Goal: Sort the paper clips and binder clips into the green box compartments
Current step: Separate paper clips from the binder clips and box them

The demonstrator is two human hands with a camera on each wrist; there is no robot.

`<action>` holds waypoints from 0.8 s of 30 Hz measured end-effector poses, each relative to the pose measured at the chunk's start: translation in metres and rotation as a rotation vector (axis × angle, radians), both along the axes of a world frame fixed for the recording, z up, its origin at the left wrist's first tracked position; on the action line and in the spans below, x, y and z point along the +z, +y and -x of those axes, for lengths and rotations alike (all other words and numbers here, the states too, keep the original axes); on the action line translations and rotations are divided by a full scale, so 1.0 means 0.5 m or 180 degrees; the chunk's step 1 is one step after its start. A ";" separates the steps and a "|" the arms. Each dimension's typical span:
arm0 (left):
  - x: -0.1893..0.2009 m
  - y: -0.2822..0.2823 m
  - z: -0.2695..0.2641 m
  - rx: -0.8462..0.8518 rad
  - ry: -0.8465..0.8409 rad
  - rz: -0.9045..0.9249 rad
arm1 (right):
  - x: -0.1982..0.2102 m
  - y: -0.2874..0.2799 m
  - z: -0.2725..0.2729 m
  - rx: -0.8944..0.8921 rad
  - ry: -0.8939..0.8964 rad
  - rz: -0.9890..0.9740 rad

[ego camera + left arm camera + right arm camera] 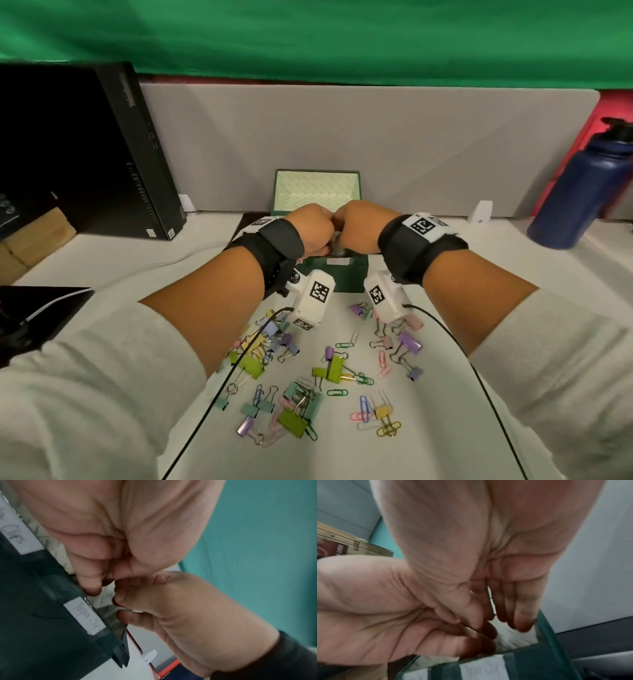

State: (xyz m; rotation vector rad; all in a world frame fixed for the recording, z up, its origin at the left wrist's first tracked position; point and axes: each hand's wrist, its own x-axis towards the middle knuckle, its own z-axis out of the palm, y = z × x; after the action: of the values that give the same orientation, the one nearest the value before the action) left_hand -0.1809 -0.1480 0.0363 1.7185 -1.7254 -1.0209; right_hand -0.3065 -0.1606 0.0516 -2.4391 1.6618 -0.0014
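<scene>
Together, left hand (310, 230) and right hand (359, 226) curl over green box (351, 274).

Green box (352, 274) just below both hands: dark matt card outside, pale printed paper lining inside, white paper labels (85, 616) w/ handwritten ink under glossy clear tape on front. Binder clips (291, 423) nearer the person than the hands: pastel painted bodies, shiny wire handles. Paper clips (364, 406) among them: smooth coloured coating. Wrist straps (407, 248): black matt cloth. Sleeves (102, 394): pale soft knit. Bottle (579, 192) far right of right hand: dark blue, matt. Desk (513, 267): smooth, pale.
</scene>
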 end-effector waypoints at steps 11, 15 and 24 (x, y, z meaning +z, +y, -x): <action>-0.045 0.185 -0.045 -0.1914 -0.2195 0.1178 | -0.102 0.232 0.164 0.1231 0.0575 -0.0599; -0.084 0.204 0.005 -0.2194 -0.2967 0.0694 | -0.121 0.250 0.176 0.1272 0.0573 -0.0501; -0.097 0.186 0.041 -0.2265 -0.2766 0.0455 | -0.136 0.258 0.183 0.1011 0.0472 -0.0445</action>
State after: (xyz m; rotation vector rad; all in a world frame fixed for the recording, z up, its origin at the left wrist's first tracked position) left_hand -0.2015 -0.0550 -0.0124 1.5709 -3.0106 -0.3352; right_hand -0.3982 -0.0318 -0.0166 -2.6171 1.2576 0.3355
